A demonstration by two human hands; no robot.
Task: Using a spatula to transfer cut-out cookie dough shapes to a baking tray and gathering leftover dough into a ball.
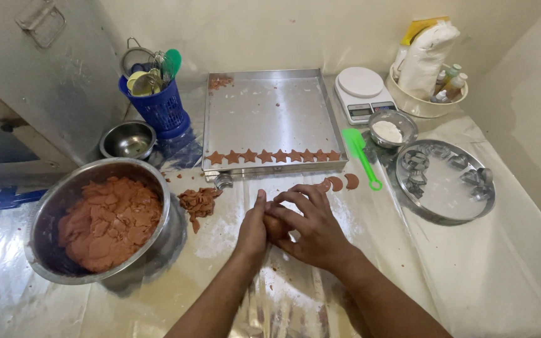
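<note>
I pressed my left hand (253, 226) and right hand (308, 226) together, probably closed on dough hidden between them, near the tray (270, 112) for short reaches.

Whatever is pressed between the left hand (253, 228) and right hand (311, 228) is hidden; both forearms are cut off.

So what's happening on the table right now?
A person presses brown dough between the left hand and right hand, above the plastic-covered table. A row of star cut-outs lines the near edge of the metal baking tray; three round pieces lie just in front of it. A steel bowl of dough sits to the left, and a round tray of cutters to the right.
</note>
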